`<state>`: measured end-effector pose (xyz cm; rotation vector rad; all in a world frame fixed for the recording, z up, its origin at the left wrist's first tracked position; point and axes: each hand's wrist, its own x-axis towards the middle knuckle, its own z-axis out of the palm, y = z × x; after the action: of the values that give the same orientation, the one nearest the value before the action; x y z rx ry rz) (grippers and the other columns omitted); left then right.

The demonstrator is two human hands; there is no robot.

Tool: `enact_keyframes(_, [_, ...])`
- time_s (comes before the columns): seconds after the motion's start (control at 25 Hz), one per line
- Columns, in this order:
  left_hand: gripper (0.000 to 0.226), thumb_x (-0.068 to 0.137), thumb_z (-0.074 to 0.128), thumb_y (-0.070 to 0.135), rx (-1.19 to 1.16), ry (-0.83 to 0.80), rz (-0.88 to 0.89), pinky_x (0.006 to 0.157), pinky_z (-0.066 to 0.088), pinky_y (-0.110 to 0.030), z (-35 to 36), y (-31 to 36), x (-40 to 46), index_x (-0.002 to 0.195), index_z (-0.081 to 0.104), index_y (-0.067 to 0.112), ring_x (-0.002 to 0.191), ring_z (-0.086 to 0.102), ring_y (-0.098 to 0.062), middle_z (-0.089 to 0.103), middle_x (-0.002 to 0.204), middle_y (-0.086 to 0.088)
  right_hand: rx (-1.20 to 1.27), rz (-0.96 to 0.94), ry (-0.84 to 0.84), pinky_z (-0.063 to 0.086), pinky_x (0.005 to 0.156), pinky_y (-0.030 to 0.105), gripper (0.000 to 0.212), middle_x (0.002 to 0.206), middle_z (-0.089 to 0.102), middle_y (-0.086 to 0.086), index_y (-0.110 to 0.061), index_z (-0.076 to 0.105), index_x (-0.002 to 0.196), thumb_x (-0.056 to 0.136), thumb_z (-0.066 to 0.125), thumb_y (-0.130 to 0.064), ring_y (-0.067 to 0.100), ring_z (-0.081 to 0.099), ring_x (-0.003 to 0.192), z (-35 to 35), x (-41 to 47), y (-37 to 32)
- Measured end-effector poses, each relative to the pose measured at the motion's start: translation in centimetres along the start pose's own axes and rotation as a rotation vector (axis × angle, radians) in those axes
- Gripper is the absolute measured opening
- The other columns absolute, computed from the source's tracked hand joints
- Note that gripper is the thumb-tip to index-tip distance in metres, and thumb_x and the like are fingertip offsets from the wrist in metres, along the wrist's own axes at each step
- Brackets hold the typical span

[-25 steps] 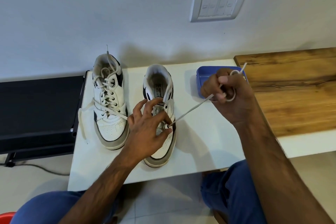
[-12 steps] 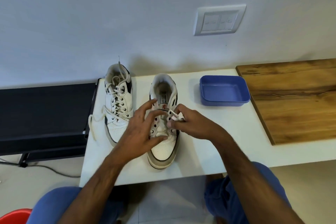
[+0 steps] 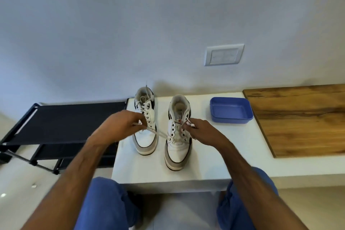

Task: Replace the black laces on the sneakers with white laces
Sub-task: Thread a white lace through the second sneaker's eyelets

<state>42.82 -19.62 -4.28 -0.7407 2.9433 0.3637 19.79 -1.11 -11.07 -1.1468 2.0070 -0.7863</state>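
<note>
White table (image 3: 214, 164), grey wall (image 3: 112, 33), possibly plaster

Both forearms reach forward, left hand (image 3: 119, 127) and right hand (image 3: 200, 129) each with fingers curled, pinching.

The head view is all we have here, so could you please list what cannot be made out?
- Left hand: motion blur hides its grip on the white lace.
- Right hand: curled fingers cover its lace end.
- Left sneaker: hand hides its middle.
- Wall switch: markings too small.
</note>
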Motion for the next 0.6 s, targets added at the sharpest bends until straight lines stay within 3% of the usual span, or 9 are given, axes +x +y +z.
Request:
enact_keyframes(0.12, [0.004, 0.093, 0.071, 0.038, -0.159, 0.121, -0.005, 0.065, 0.042, -0.026, -6.3, 1.6, -1.7, 0.090, 0.071, 0.042, 0.071, 0.058, 0.009, 0.062, 0.072, 0.023, -0.046, -0.070, 0.014, 0.043, 0.064, 0.024, 0.019, 0.079, 0.071, -0.001, -0.020, 0.069, 0.088, 0.101, 0.060, -0.030, 0.010, 0.061, 0.071, -4.1, -1.4, -3.6])
enact_keyframes(0.24, [0.006, 0.095, 0.069, 0.033, -0.289, 0.247, 0.083, 0.066, 0.044, -0.023, -12.0, 4.8, -2.8, 0.094, 0.075, 0.034, 0.069, 0.059, -0.001, 0.065, 0.070, 0.017, -0.094, -0.144, 0.072, 0.040, 0.063, 0.025, 0.020, 0.078, 0.072, 0.000, -0.020, 0.068, 0.077, 0.095, 0.068, -0.028, 0.009, 0.059, 0.069, -7.6, -3.1, -8.2])
enact_keyframes(0.32, [0.010, 0.098, 0.065, 0.030, -0.371, 0.321, 0.116, 0.068, 0.045, -0.019, -15.5, 7.2, -3.5, 0.096, 0.075, 0.033, 0.069, 0.061, -0.004, 0.067, 0.074, 0.019, 0.032, -0.186, 0.096, 0.038, 0.058, 0.022, 0.014, 0.078, 0.071, 0.001, -0.011, 0.073, 0.086, 0.092, 0.070, -0.024, 0.007, 0.056, 0.065, -9.5, -4.8, -11.5])
enact_keyframes(0.44, [0.014, 0.100, 0.062, 0.026, -0.465, 0.400, 0.190, 0.075, 0.051, -0.024, -19.8, 10.8, -4.0, 0.099, 0.076, 0.029, 0.076, 0.064, -0.004, 0.072, 0.092, 0.016, 0.273, -0.233, 0.115, 0.037, 0.056, 0.021, 0.015, 0.077, 0.065, 0.003, -0.004, 0.074, 0.094, 0.092, 0.071, -0.017, 0.010, 0.054, 0.069, -12.0, -7.3, -15.6])
enact_keyframes(0.6, [0.015, 0.100, 0.064, 0.021, -0.732, 0.446, 0.209, 0.059, 0.042, -0.016, -22.9, 14.8, -4.3, 0.099, 0.079, 0.018, 0.064, 0.057, -0.001, 0.070, 0.074, 0.014, 0.415, -0.320, 0.110, 0.037, 0.057, 0.023, 0.019, 0.076, 0.061, 0.005, 0.002, 0.072, 0.099, 0.092, 0.073, -0.015, 0.014, 0.047, 0.070, -14.2, -9.6, -19.5])
